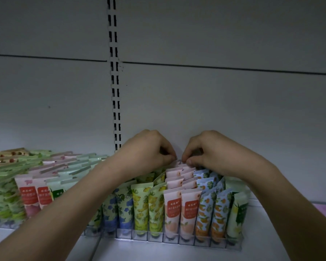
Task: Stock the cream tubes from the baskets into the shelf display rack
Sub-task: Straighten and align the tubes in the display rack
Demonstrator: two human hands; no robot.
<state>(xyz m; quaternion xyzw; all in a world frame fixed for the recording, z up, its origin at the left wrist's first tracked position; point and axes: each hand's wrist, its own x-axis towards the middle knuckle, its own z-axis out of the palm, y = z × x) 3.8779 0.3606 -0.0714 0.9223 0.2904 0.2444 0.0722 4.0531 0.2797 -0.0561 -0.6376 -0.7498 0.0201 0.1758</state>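
Left hand (pixel 149 149) and right hand (pixel 213 151) side by side at the back of a clear display rack (pixel 186 241), fingers of both curled tight. Fingertips of each pinching the crimped top edge of a pale pink cream tube (pixel 180 163) in the rearmost row, thumbs pressed in from the front. Both forearms reaching in from the lower corners.

White shelf (pixel 158 251) beneath, dim grey back panel (pixel 215 100) behind, with a slotted upright strip (pixel 115 91) running down it. Low light overall.

Cream tubes (pixel 181 210) standing cap-down in rows inside the rack's compartments: blue floral, yellow, peach-pink, orange, green. Second rack (pixel 2 224) at far left, packed with leaning green and pink tubes.
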